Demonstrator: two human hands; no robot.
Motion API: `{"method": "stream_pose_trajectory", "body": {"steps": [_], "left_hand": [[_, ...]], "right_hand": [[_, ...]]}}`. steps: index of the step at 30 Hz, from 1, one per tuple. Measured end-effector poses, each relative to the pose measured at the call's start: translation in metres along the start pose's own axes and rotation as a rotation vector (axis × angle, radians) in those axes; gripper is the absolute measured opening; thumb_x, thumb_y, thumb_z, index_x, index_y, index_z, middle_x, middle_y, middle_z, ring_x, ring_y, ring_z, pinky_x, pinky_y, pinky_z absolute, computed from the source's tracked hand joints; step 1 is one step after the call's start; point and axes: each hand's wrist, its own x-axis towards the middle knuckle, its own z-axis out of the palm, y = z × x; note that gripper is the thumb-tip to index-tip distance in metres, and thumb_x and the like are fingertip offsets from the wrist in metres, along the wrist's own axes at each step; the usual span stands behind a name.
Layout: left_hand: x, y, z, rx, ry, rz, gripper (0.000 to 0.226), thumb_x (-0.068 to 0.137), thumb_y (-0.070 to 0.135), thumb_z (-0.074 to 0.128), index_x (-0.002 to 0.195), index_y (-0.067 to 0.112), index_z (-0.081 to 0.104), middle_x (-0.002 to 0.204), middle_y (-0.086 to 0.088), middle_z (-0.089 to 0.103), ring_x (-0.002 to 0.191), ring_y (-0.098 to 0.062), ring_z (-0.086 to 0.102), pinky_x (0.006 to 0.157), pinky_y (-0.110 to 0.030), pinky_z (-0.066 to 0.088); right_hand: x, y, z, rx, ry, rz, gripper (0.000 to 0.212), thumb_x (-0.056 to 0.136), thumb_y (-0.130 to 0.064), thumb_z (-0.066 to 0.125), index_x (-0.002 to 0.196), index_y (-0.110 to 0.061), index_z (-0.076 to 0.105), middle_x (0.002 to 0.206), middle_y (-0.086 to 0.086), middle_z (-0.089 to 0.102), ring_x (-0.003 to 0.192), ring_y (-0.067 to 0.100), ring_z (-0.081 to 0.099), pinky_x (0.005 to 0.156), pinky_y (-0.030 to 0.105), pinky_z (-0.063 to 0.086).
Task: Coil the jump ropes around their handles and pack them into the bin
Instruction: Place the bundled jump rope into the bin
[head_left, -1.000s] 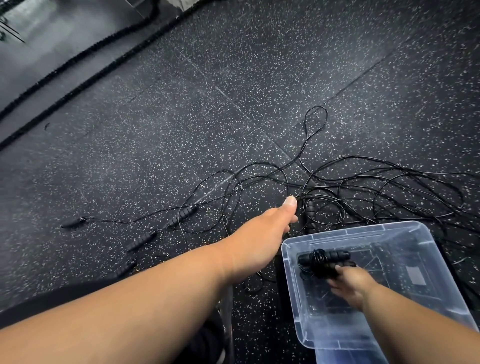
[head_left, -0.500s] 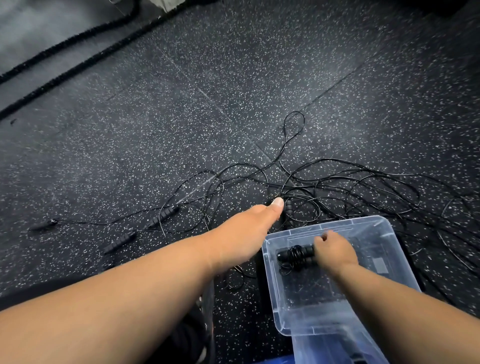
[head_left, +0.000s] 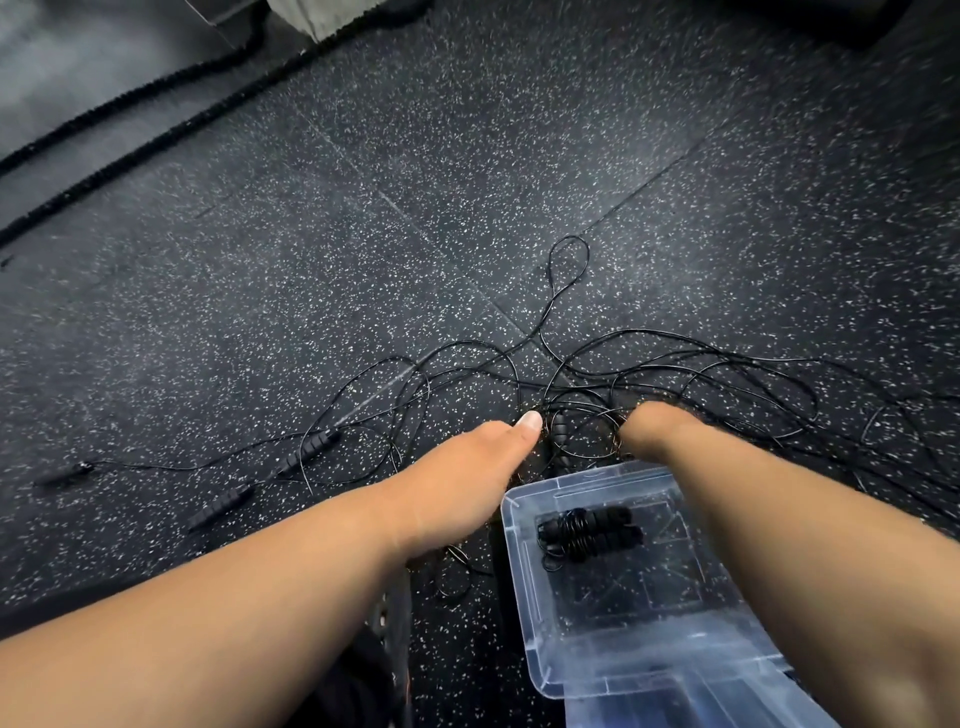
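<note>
Both bare arms reach forward over a dark speckled floor (head_left: 311, 270). The left hand (head_left: 467, 467) lies low over the floor with its thumb stretched straight ahead, the thumbnail just beside a black handle (head_left: 560, 428) that sits in the middle of the tangle; its other fingers are hidden under the hand, so I cannot tell whether they hold anything. The right hand (head_left: 649, 423) reaches past the far edge of the bin and down into the ropes; it is blurred and its fingers do not show, so its grip cannot be told either. A clear plastic bin (head_left: 519, 582) stands on the floor under the right forearm, and inside it lies one coiled jump rope (head_left: 589, 532), its cord wound round the two handles laid side by side. Beyond the bin a tangle of loose ropes (head_left: 675, 374) spreads across the floor, with one long loop reaching away from the person. To the left, three more handles (head_left: 309, 454) lie apart on the floor, each trailing a thin cord. Two thick braided ropes (head_left: 130, 150) run across the far left corner.
</note>
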Motion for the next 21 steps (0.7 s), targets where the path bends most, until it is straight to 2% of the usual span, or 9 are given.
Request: {"method": "stream_pose_trajectory", "body": {"steps": [1,4,7,10,13,15,16,19,21], "left_hand": [[0.003,0.0,0.0,0.001,-0.004,-0.009,0.074,0.1,0.078,0.015,0.136,0.03,0.058,0.127,0.009,0.065,0.119,-0.012,0.06,0.113,-0.045,0.043],[0.009,0.003,-0.002,0.013,-0.018,-0.017,0.069,0.103,0.074,0.017,0.135,0.029,0.058,0.129,0.008,0.064,0.121,-0.012,0.059,0.111,-0.042,0.043],[0.016,0.007,-0.005,0.082,-0.036,0.004,0.061,0.109,0.063,0.018,0.138,0.025,0.055,0.133,0.003,0.061,0.122,-0.016,0.057,0.11,-0.04,0.043],[0.026,0.005,-0.007,0.101,-0.035,0.001,0.058,0.112,0.055,0.018,0.142,0.02,0.054,0.134,-0.003,0.061,0.124,-0.021,0.058,0.112,-0.041,0.042],[0.034,0.004,-0.009,0.018,-0.02,-0.061,0.07,0.106,0.068,0.018,0.13,0.019,0.061,0.126,-0.004,0.066,0.121,-0.022,0.061,0.111,-0.044,0.044],[0.039,0.003,-0.01,0.013,-0.04,-0.083,0.068,0.106,0.068,0.018,0.129,0.02,0.061,0.126,-0.002,0.066,0.12,-0.02,0.06,0.111,-0.041,0.043],[0.041,0.002,-0.011,0.005,-0.045,-0.09,0.067,0.106,0.068,0.018,0.129,0.022,0.061,0.126,0.0,0.065,0.12,-0.018,0.06,0.111,-0.041,0.043],[0.046,0.002,-0.013,-0.031,-0.042,-0.101,0.07,0.103,0.073,0.018,0.127,0.024,0.062,0.123,0.001,0.067,0.117,-0.018,0.062,0.111,-0.043,0.044],[0.046,0.005,-0.015,-0.032,-0.044,-0.107,0.069,0.103,0.073,0.018,0.128,0.026,0.062,0.123,0.002,0.067,0.117,-0.016,0.061,0.111,-0.042,0.044]], "right_hand": [[0.005,0.001,-0.002,-0.044,-0.081,-0.027,0.037,0.105,-0.022,0.04,0.126,-0.007,0.067,0.132,0.011,0.065,0.111,0.028,0.061,0.101,0.036,0.048],[0.021,-0.002,-0.005,-0.152,-0.184,-0.047,0.036,0.107,-0.014,0.041,0.133,-0.003,0.063,0.131,0.013,0.064,0.109,0.025,0.059,0.101,0.032,0.047],[0.034,-0.006,-0.004,-0.284,-0.242,-0.064,0.038,0.104,-0.006,0.042,0.137,-0.003,0.06,0.143,0.014,0.059,0.129,0.028,0.057,0.107,0.034,0.045],[0.049,-0.009,0.01,-0.516,-0.276,-0.182,0.042,0.102,0.001,0.045,0.144,0.002,0.053,0.151,0.018,0.05,0.142,0.036,0.045,0.117,0.044,0.035],[0.073,-0.006,0.024,-0.685,-0.354,-0.241,0.049,0.105,-0.005,0.045,0.154,-0.002,0.04,0.163,0.02,0.033,0.151,0.038,0.03,0.125,0.051,0.024],[0.092,-0.001,0.029,-0.609,-0.34,-0.094,0.072,0.095,-0.01,0.055,0.162,-0.01,0.026,0.17,0.022,0.012,0.154,0.044,0.019,0.125,0.052,0.022],[0.092,-0.004,0.026,-0.535,-0.313,-0.045,0.081,0.088,-0.011,0.06,0.161,-0.01,0.027,0.169,0.022,0.012,0.153,0.045,0.021,0.125,0.05,0.024],[0.089,-0.008,0.023,-0.442,-0.291,-0.089,0.052,0.1,-0.012,0.054,0.15,-0.001,0.046,0.155,0.017,0.045,0.142,0.036,0.046,0.115,0.038,0.038],[0.083,-0.007,0.019,-0.292,-0.2,-0.032,0.053,0.092,-0.012,0.055,0.145,-0.001,0.052,0.144,0.016,0.056,0.128,0.037,0.059,0.104,0.039,0.051]]}}
